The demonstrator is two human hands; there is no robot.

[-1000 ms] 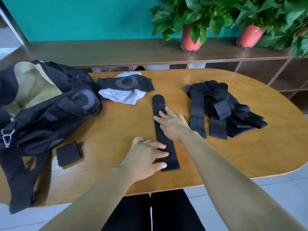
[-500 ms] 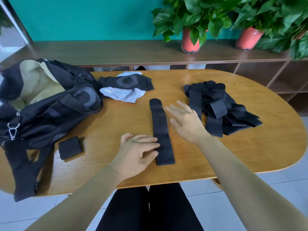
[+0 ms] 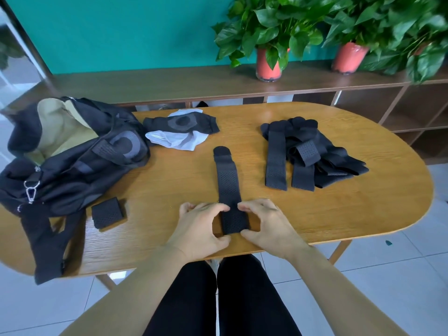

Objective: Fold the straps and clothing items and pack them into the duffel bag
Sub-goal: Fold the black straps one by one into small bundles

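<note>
Starting the fold: pinching the strap by its near end between left hand and right hand, fingers curled (duffel bag well beyond the left). Next, probably, lifting and doubling it away, edges aligned.

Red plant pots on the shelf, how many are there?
2: the left pot at the middle of the shelf, the right pot further along. Far-right leaves may hide another.

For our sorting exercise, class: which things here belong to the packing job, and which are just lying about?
Job: flat strap, gripped by left hand and right hand; strap pile; folded strap; clothing items; duffel bag.
Lying about: left pot plant; right pot plant; shelf.
</note>
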